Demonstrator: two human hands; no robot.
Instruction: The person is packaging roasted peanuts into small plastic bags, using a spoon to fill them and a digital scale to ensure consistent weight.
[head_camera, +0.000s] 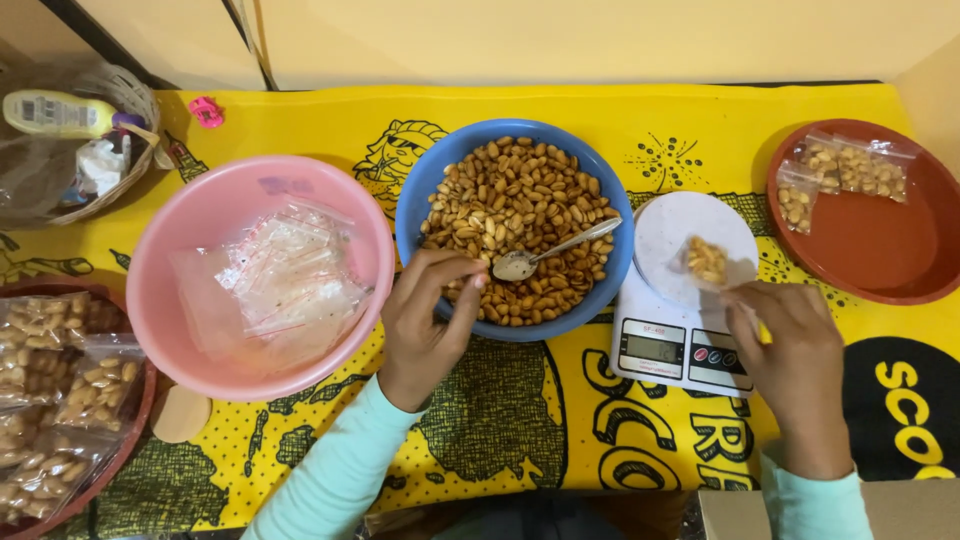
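Peanut weighing station: both hands at work over bowl and scale.

We note the left hand (428, 322) reaching over the rim of the blue bowl (418, 205), its fingertips pinched together on the peanuts (520, 215) near a metal spoon (552, 250) that lies in the bowl; whether a nut sits between those fingers we cannot tell. The right hand (790, 350) rests at the near edge of the white digital scale (678, 340), its fingers gripping the edge of a small clear bag (708, 262) partly filled with peanuts, which sits on the scale's round plate. We record a pink bowl (180, 330) of empty clear bags to the left, a red tray (880, 262) with two filled bags at right, and further filled packets (55, 400) at far left, all on a yellow printed cloth (520, 420).
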